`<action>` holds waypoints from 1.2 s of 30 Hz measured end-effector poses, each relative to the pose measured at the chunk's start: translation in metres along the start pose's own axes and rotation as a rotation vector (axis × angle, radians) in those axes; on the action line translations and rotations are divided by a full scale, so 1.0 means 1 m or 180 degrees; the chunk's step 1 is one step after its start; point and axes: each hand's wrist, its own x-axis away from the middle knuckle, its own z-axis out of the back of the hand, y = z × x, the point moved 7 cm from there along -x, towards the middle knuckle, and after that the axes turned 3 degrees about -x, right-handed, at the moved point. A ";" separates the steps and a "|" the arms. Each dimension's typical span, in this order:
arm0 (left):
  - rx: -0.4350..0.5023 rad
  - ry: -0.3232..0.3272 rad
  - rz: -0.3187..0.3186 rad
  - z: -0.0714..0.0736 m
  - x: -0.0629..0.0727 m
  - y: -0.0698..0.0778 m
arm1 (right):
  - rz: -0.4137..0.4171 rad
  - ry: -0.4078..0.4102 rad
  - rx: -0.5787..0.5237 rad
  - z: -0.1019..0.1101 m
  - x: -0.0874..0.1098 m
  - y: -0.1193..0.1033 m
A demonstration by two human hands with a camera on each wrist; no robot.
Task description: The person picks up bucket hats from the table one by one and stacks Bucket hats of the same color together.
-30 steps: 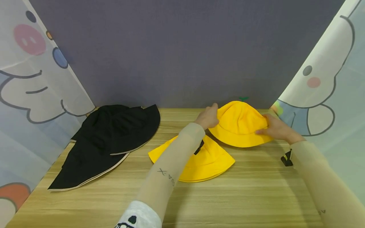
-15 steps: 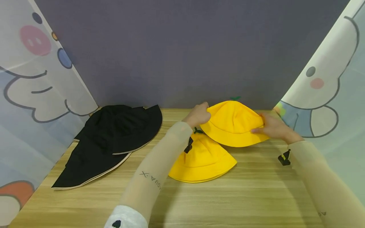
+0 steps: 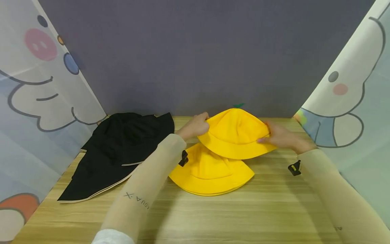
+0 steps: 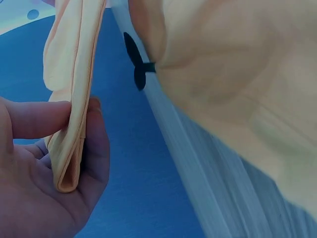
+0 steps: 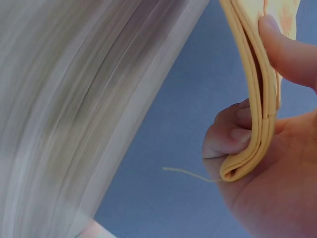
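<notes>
A yellow bucket hat (image 3: 237, 135) with a green sprout on its top is held at both sides. My left hand (image 3: 195, 127) pinches its left side; in the left wrist view the thumb and fingers close on the folded brim (image 4: 74, 134). At the other side my right hand (image 3: 281, 137) grips it, thumb on the front, and in the right wrist view the folded edge (image 5: 257, 109) lies between thumb and fingers, a loose thread hanging from it. Below, a second yellow hat (image 3: 210, 176) lies flattened on the table, its top overlapped by the held hat.
Black hats (image 3: 122, 145) with pale brim edging lie overlapping on the left of the wooden table (image 3: 243, 217). A grey panel (image 3: 195, 57) stands along the back. Cartoon-printed sheets (image 3: 344, 118) flank both sides.
Both hands have moved left with the held yellow hat, bringing it over the top of the lower yellow hat. The left forearm has swung left, uncovering more of that lower hat.
</notes>
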 end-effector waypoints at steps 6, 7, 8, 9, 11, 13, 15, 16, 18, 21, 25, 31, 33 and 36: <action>-0.0029 0.0082 -0.0015 0.014 0.013 -0.011 | -0.0114 -0.0110 0.0003 -0.009 -0.003 -0.011; -0.0035 0.0095 -0.0027 0.016 0.015 -0.012 | -0.0132 -0.0132 -0.0019 -0.011 -0.003 -0.013; -0.0037 0.0090 -0.0028 0.018 0.017 -0.015 | -0.0120 -0.0146 -0.0032 -0.012 -0.004 -0.016; -0.0049 0.0086 -0.0042 0.019 0.019 -0.016 | -0.0110 -0.0169 -0.0054 -0.014 -0.005 -0.019; -0.0072 0.0036 -0.0077 0.020 0.024 -0.019 | -0.0078 -0.0213 -0.0082 -0.017 -0.006 -0.024; -0.0097 -0.0019 -0.0118 0.019 0.028 -0.022 | -0.0040 -0.0244 -0.0103 -0.021 -0.007 -0.028; -0.0094 -0.0102 -0.0144 0.019 0.034 -0.025 | -0.0018 -0.0300 -0.0127 -0.025 -0.007 -0.031; -0.0072 -0.0154 -0.0149 0.019 0.037 -0.027 | -0.0007 -0.0321 -0.0116 -0.026 -0.007 -0.033; -0.0051 -0.0248 -0.0155 0.020 0.043 -0.031 | 0.0002 -0.0369 -0.0058 -0.031 -0.007 -0.036; -0.0032 -0.0373 -0.0122 0.021 0.051 -0.037 | 0.0015 -0.0435 0.0000 -0.037 -0.007 -0.042; -0.0042 -0.0448 -0.0184 0.024 0.060 -0.043 | 0.0058 -0.0478 -0.0014 -0.042 -0.007 -0.050; -0.0106 -0.0599 -0.0131 0.024 0.075 -0.051 | 0.0056 -0.0538 -0.0104 -0.051 -0.008 -0.056; -0.0117 -0.0620 -0.0120 0.024 0.079 -0.052 | 0.0049 -0.0543 -0.0128 -0.054 -0.007 -0.057; -0.0112 -0.0646 -0.0116 0.024 0.084 -0.055 | 0.0099 -0.0539 -0.0132 -0.057 -0.006 -0.064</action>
